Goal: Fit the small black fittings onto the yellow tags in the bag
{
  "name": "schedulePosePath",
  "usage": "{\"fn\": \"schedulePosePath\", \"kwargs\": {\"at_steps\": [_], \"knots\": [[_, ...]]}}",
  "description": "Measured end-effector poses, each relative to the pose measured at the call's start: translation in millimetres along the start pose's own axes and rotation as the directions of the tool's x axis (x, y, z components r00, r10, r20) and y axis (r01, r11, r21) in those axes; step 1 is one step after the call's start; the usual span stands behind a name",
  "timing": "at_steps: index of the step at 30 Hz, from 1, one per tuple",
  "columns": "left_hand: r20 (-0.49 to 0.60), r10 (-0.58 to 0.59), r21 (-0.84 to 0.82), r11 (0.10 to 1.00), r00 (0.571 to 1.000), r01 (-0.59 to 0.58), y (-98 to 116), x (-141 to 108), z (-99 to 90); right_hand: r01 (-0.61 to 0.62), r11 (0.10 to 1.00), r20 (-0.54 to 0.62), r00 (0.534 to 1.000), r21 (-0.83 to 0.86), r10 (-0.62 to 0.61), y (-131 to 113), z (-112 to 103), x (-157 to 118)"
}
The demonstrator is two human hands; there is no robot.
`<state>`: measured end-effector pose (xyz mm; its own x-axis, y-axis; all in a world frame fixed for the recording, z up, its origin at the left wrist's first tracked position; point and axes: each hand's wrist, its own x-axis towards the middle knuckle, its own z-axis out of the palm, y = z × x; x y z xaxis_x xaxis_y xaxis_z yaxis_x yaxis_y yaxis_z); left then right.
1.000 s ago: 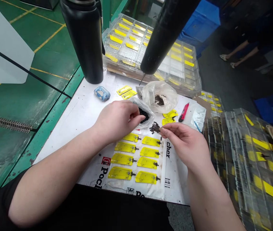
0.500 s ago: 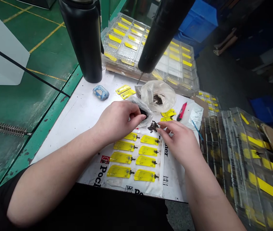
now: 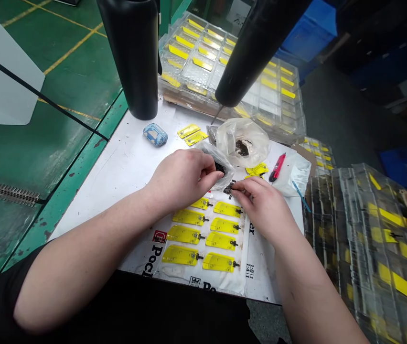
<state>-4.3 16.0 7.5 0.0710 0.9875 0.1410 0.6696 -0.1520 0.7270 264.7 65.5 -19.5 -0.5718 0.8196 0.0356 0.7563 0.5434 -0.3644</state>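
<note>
My left hand (image 3: pixel 184 177) is closed, thumb and fingers together at the mouth of a clear plastic bag (image 3: pixel 227 160) of small black parts; whatever it pinches is too small to make out. At a loose pile of small dark parts (image 3: pixel 229 188), the fingertips of my right hand (image 3: pixel 266 205) are drawn together, and any piece between them is hidden. Below both hands, several yellow plates (image 3: pixel 221 241) lie in two columns on the white sheet, most with a dark part at the right end. A wider plastic bag (image 3: pixel 255 138) with dark contents stands open behind.
A black bottle (image 3: pixel 135 62) and a hanging black driver (image 3: pixel 241 62) with a thin bit stand beyond my hands. A blue case (image 3: pixel 155 134), a red cutter (image 3: pixel 277 167) and more yellow plates (image 3: pixel 191 134) lie around. Clear compartment trays (image 3: pixel 192 71) rise behind, others (image 3: pixel 354 239) at right.
My right fingertips have moved into the edge of the dark pile and drawn closer together. My left hand stays at the bag. The whole view has shifted slightly.
</note>
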Motion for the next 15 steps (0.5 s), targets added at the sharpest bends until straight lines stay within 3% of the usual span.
{"fn": "schedulePosePath", "kwargs": {"at_steps": [10,15], "knots": [[0.0,0.012,-0.014,1.0,1.0,-0.012,-0.8,0.8,1.2,0.025,0.999,0.027,0.999,0.031,-0.026,2.7,-0.9,1.7],[-0.024,0.02,-0.025,0.999,1.0,-0.02,-2.5,0.4,1.5,-0.012,1.0,-0.015,1.0,0.015,0.012,6.0,-8.1,-3.1]]}}
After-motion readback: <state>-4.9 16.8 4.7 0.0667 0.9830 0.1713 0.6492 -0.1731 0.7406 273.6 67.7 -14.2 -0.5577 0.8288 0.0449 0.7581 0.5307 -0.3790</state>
